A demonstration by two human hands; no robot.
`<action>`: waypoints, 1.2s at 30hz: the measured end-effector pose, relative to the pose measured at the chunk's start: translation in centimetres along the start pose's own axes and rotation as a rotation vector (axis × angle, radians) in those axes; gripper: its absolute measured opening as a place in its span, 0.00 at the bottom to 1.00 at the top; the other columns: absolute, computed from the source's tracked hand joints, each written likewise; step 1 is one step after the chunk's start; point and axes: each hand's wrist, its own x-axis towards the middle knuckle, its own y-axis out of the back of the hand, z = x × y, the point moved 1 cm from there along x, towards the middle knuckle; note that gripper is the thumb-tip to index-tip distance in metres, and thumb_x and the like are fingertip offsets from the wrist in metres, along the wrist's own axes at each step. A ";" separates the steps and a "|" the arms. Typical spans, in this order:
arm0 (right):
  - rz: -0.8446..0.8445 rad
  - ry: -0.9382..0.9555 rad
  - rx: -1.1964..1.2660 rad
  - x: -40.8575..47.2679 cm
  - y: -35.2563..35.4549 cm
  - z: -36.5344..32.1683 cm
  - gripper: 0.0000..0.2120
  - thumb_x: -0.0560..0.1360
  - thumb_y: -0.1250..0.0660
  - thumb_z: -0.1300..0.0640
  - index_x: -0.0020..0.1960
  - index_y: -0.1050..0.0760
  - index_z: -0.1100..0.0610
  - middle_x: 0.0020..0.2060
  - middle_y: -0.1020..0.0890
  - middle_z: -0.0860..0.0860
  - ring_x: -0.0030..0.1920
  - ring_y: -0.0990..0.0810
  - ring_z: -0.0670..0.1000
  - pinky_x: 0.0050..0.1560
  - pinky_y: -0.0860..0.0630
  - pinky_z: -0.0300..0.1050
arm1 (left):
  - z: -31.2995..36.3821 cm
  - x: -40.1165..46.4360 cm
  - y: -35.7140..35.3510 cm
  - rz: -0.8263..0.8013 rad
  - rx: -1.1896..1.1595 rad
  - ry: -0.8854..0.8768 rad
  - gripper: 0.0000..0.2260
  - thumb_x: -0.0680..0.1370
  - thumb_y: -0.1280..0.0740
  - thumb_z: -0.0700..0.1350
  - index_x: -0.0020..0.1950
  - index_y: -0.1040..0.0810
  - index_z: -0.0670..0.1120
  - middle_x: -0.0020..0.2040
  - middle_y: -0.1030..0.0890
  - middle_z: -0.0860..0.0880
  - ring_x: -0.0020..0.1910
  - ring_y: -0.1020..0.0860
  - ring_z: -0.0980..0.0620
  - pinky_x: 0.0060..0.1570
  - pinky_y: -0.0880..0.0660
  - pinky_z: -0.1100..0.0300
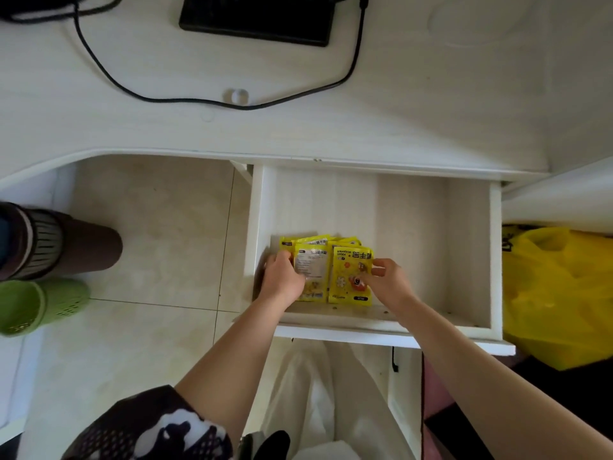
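Patterned sleeve [149,426] seen nearest, on the left arm. White bag [315,393] located under the open drawer [431,244]. Both hands are reached into the drawer's near left corner. Yellow packets [345,277] are stacked there, overlapping, against the near wall. Left hand [282,277]: fingers curled round the left edge of the stack, gripping it. Right hand [388,278]: right-side packet pinched at its edge between thumb and fingertips. Tiled floor [149,210] left of the drawer; green basket [39,303] and brown bin [66,244] lying on it, side by side. Yellow plastic bag [557,293] right of the drawer. Farthest: white counter [431,111], with black cable [109,78], small clear ring [236,95] and flat black device [258,18] on it.
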 end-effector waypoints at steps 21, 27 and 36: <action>-0.118 0.667 -0.869 -17.4 -6.2 -7.5 0.21 0.78 0.41 0.55 0.70 0.35 0.56 0.65 0.27 0.55 0.64 0.27 0.59 0.62 0.28 0.50 | -9.8 -18.5 9.3 0.397 -0.181 -0.122 0.12 0.79 0.39 0.42 0.62 0.24 0.46 0.53 0.18 0.49 0.52 0.21 0.49 0.50 0.24 0.55; -0.169 0.819 -1.048 -21.7 -14.6 -10.0 0.20 0.80 0.42 0.55 0.70 0.37 0.57 0.66 0.30 0.56 0.66 0.30 0.58 0.64 0.33 0.48 | -17.8 -20.8 13.1 0.553 -0.213 0.009 0.11 0.80 0.39 0.44 0.62 0.24 0.49 0.53 0.19 0.51 0.53 0.21 0.52 0.48 0.25 0.58; -0.277 0.908 -1.184 -26.1 -28.7 -13.9 0.18 0.80 0.46 0.56 0.69 0.37 0.58 0.65 0.31 0.55 0.63 0.32 0.55 0.60 0.29 0.49 | -29.8 -21.8 20.6 0.666 -0.115 0.079 0.13 0.81 0.41 0.45 0.64 0.26 0.49 0.54 0.19 0.50 0.54 0.23 0.52 0.47 0.24 0.58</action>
